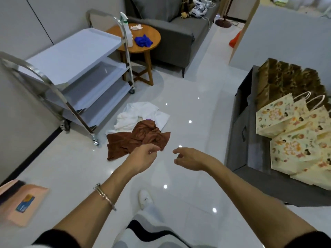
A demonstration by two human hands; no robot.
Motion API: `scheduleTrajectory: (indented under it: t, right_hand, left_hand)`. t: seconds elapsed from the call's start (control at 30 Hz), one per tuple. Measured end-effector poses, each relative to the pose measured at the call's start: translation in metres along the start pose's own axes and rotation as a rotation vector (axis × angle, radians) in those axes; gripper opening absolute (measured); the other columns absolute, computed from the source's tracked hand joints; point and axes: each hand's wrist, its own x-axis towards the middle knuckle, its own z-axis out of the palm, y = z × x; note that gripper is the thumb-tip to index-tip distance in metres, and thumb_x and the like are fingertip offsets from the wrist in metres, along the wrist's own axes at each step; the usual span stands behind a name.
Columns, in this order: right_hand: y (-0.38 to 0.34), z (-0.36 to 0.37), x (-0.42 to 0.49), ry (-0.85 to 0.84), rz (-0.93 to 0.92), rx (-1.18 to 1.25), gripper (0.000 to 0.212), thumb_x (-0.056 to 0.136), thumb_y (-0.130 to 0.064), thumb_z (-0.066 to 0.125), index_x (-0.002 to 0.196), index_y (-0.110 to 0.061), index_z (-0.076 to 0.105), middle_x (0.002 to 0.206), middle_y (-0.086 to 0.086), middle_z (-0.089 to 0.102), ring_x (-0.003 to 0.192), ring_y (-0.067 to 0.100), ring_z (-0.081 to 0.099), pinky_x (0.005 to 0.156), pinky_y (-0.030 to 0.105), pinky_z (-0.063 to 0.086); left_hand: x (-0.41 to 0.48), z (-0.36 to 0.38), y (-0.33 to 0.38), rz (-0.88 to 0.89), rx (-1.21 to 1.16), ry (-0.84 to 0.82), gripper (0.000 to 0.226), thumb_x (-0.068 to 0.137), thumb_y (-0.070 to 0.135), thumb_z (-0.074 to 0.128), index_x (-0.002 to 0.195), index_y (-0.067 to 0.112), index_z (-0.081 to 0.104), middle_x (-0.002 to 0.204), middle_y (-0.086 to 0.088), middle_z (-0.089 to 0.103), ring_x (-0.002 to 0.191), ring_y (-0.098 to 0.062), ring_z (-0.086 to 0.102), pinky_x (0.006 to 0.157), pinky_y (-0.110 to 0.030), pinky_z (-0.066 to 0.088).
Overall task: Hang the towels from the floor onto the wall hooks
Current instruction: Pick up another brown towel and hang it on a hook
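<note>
Reaching forward and down over the glossy floor (188,97) with both bare forearms, bracelet (105,196) on the left wrist, toward a brown towel (136,138) crumpled on the floor over white towels (141,113) just beside the wheeled cart (75,56). On the dark cabinet (240,122) at right, patterned paper bags (286,126), contents hidden. Left hand (145,156) loosely curled, fingertips at the brown towel's near edge, pinching or not impossible to tell; right hand (189,158) relaxed, half open, holding nothing, clear of the towels.

Brown towel (138,138), white towels (136,113) on floor (193,111); L hand (145,156), R hand (189,158) near.
</note>
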Motion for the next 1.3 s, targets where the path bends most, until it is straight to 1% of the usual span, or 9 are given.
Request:
scheduleTrajectory:
  t: [0.13,0.33,0.7,0.8,0.9,1.0,1.1,1.17,1.3]
  right_hand:
    - [-0.026,-0.056,0.037,0.058,0.051,-0.008,0.044,0.097,-0.032,0.046,0.140,-0.027,0.041,0.136,0.000,0.053,0.121,0.019,0.050,0.099,0.029,0.038]
    - [-0.072,-0.090,0.086,0.049,0.020,-0.042,0.039,0.099,-0.023,0.043,0.137,-0.019,0.045,0.135,0.003,0.052,0.120,0.023,0.050,0.096,0.028,0.039]
    - [-0.110,-0.125,0.172,-0.054,-0.068,-0.095,0.035,0.096,-0.019,0.044,0.130,-0.018,0.053,0.127,0.004,0.054,0.118,0.023,0.051,0.089,0.027,0.039]
    - [-0.121,-0.139,0.195,-0.092,-0.114,-0.099,0.031,0.095,-0.014,0.044,0.122,-0.017,0.059,0.116,0.002,0.057,0.108,0.022,0.054,0.077,0.023,0.040]
    - [-0.123,-0.157,0.224,-0.115,-0.126,-0.091,0.024,0.092,-0.016,0.044,0.109,-0.013,0.060,0.102,0.007,0.063,0.097,0.030,0.062,0.074,0.033,0.050]
    - [-0.115,-0.183,0.253,-0.138,-0.144,-0.074,0.031,0.093,-0.019,0.043,0.121,-0.017,0.056,0.113,0.009,0.065,0.099,0.029,0.064,0.085,0.039,0.054]
    - [-0.099,-0.214,0.282,-0.126,-0.152,-0.078,0.040,0.096,-0.022,0.044,0.136,-0.019,0.047,0.131,0.007,0.056,0.115,0.025,0.055,0.094,0.031,0.044]
    - [-0.085,-0.231,0.302,-0.151,-0.146,-0.062,0.040,0.097,-0.022,0.044,0.137,-0.019,0.046,0.132,0.006,0.054,0.117,0.024,0.053,0.092,0.029,0.043]
    - [-0.058,-0.249,0.346,-0.219,-0.142,-0.034,0.023,0.094,-0.019,0.043,0.110,-0.017,0.060,0.111,0.004,0.063,0.103,0.025,0.060,0.075,0.025,0.047]
  left_hand:
    - [0.062,-0.057,0.018,0.091,-0.033,0.029,0.035,0.094,0.016,0.041,0.123,0.022,0.061,0.118,0.005,0.063,0.092,-0.008,0.059,0.074,-0.015,0.043]
    - [0.116,-0.107,0.001,0.064,-0.086,0.050,0.033,0.093,0.016,0.043,0.120,0.020,0.062,0.122,0.005,0.061,0.109,-0.010,0.056,0.092,-0.021,0.042]
    - [0.169,-0.137,-0.042,-0.109,-0.143,0.021,0.031,0.092,0.020,0.048,0.118,0.026,0.063,0.124,0.006,0.062,0.113,-0.011,0.056,0.097,-0.025,0.043]
    - [0.187,-0.144,-0.048,-0.170,-0.180,0.062,0.030,0.092,0.020,0.049,0.117,0.027,0.063,0.118,0.007,0.064,0.103,-0.011,0.061,0.091,-0.027,0.048]
    - [0.211,-0.148,-0.044,-0.200,-0.194,0.091,0.032,0.093,0.020,0.047,0.122,0.026,0.061,0.116,0.007,0.064,0.098,-0.011,0.062,0.079,-0.020,0.048]
    - [0.240,-0.150,-0.032,-0.232,-0.196,0.098,0.032,0.094,0.020,0.046,0.123,0.026,0.060,0.119,0.006,0.063,0.100,-0.012,0.061,0.080,-0.020,0.048]
    - [0.271,-0.151,-0.017,-0.278,-0.238,0.103,0.030,0.094,0.020,0.047,0.120,0.025,0.062,0.119,0.003,0.064,0.102,-0.014,0.061,0.088,-0.029,0.053]
    - [0.291,-0.151,-0.007,-0.302,-0.221,0.098,0.030,0.095,0.019,0.047,0.120,0.023,0.062,0.119,0.002,0.064,0.101,-0.012,0.060,0.086,-0.025,0.050]
    - [0.324,-0.152,0.003,-0.336,-0.150,0.084,0.033,0.096,0.016,0.046,0.126,0.020,0.058,0.126,0.002,0.060,0.097,-0.005,0.053,0.082,-0.016,0.039]
